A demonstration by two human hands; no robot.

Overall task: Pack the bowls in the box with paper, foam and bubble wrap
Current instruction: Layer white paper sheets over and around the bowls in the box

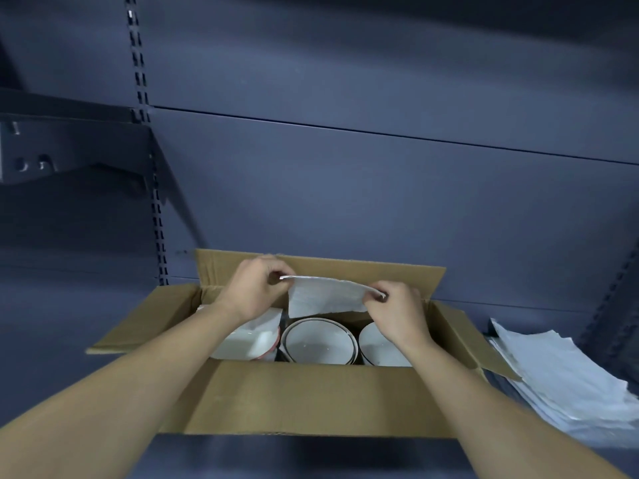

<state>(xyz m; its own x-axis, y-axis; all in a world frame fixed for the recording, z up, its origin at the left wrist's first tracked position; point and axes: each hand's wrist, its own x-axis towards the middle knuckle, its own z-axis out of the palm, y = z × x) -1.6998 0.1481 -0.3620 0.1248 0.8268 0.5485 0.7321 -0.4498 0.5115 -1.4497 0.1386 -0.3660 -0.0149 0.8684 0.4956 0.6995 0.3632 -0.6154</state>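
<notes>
Left hand (257,288) and right hand (397,311) each pinch a white foam sheet (328,296) above the cardboard box (311,395); lower it flat, centred over the bowls (318,340) inside.

— Where does your view sit?
— On your head, wide-angle, looking forward and down, close above the open box (311,395), with the shelf's back panel (345,184) straight ahead.
</notes>
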